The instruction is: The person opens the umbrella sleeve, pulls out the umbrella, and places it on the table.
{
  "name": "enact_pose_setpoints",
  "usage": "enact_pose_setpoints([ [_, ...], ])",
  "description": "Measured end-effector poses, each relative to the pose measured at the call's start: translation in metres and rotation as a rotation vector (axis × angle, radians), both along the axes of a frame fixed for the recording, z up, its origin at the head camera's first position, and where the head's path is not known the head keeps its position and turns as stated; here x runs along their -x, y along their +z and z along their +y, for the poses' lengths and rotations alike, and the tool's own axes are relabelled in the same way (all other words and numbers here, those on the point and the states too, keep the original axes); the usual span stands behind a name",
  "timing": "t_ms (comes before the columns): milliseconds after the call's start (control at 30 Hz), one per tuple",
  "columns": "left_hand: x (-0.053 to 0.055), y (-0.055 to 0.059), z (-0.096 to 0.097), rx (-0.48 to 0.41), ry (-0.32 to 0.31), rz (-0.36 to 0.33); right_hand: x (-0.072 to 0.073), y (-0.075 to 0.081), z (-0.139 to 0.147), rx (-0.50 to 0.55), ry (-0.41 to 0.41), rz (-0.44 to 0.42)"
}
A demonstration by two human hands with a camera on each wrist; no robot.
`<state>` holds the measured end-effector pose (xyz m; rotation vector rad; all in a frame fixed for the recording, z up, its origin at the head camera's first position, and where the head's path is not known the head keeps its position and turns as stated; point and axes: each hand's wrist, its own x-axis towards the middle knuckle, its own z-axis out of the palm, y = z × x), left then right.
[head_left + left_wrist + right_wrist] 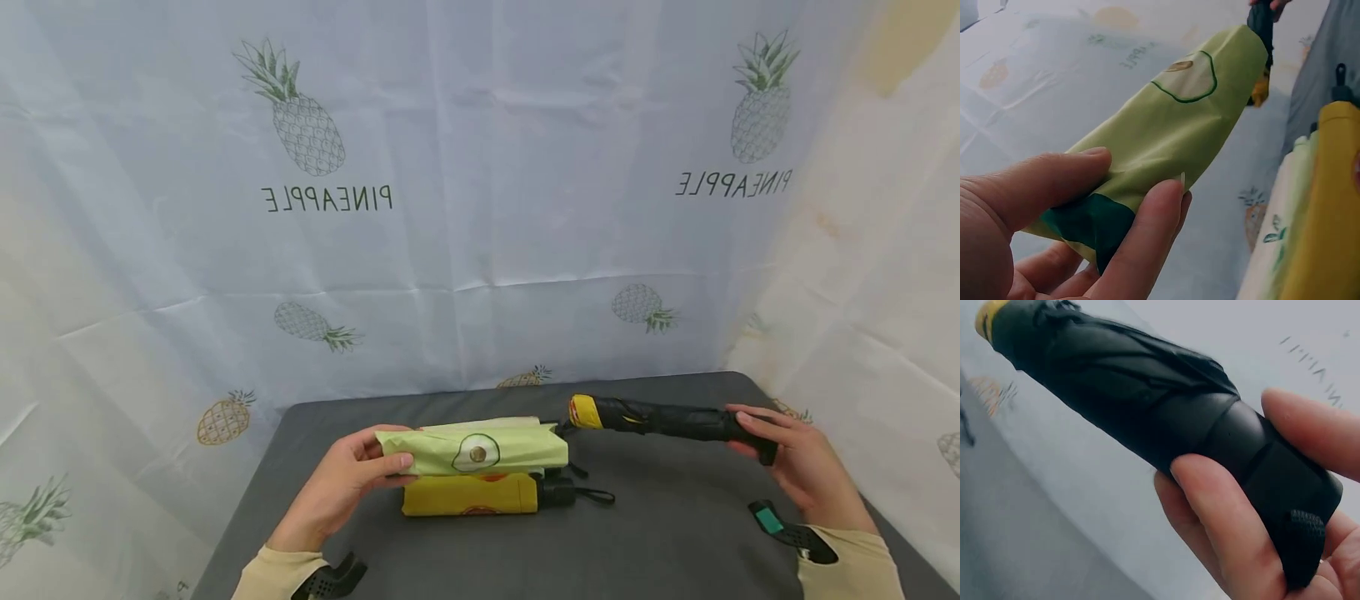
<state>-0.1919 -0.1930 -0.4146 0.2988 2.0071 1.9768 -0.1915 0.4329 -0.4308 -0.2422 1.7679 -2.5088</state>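
Note:
My left hand (348, 475) pinches one end of a light green umbrella sleeve (521, 450) between thumb and fingers. The sleeve carries a white, green-outlined print and looks limp; a dark green patch (1094, 219) shows by the fingertips in the left wrist view. On the other side, my right hand (810, 467) grips a folded black umbrella (675, 419) by its handle (1291, 478), where a short strap (1304, 550) hangs. The umbrella lies nearly level, and its yellow end (585, 412) points left, close to the sleeve's right end.
Below the sleeve, a yellow covered umbrella (468, 496) with a black handle and wrist loop lies on the dark grey table (637, 533). Pale covered umbrellas (1275, 219) lie beside it, partly hidden. A pineapple-print curtain (480, 208) hangs behind the table and at its sides.

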Motion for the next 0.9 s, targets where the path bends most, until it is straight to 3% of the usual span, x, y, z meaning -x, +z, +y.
enact_pose_setpoints([
  [133,-0.011,-0.009,0.001,0.008,-0.061,-0.042,0.007,-0.009,0.002,-0.044,-0.093,-0.074],
  [267,-0.019,-0.020,-0.001,-0.005,-0.092,-0.096,0.018,-0.017,0.004,-0.061,-0.132,-0.134],
  [533,-0.032,-0.052,-0.005,0.008,-0.109,-0.221,0.035,-0.030,0.006,-0.192,-0.175,-0.250],
  [733,-0.038,-0.069,0.000,0.084,-0.091,-0.252,0.042,-0.036,0.008,-0.262,-0.178,-0.276],
  [800,-0.040,-0.072,0.001,0.122,-0.095,-0.247,0.045,-0.037,0.009,-0.328,-0.169,-0.284],
  [900,-0.042,-0.072,0.004,0.186,-0.101,-0.228,0.049,-0.038,0.012,-0.553,-0.175,-0.295],
])
